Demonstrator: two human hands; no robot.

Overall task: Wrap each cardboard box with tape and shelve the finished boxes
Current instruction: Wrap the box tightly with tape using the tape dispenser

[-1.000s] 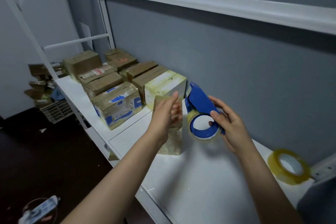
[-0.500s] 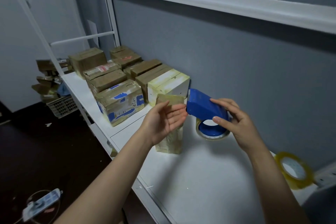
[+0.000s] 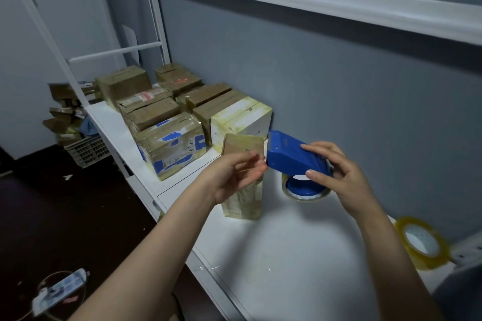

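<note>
White desk [image 3: 287, 255], grey wall [image 3: 339, 73]. Right grip [image 3: 341, 180] clasps blue tape dispenser [image 3: 289, 157], mouth pointing left at upright box [image 3: 241, 204]; left grip [image 3: 232, 177] nearer box, pinch unclear.

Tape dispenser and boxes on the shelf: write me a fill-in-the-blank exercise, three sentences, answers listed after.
1. The right hand grips a tape dispenser coloured ____.
2. Behind the left hand, the small cardboard box stands ____ on the white shelf.
3. The spare roll of tape sits on the person's ____ side.
Missing words: blue; upright; right.
</note>
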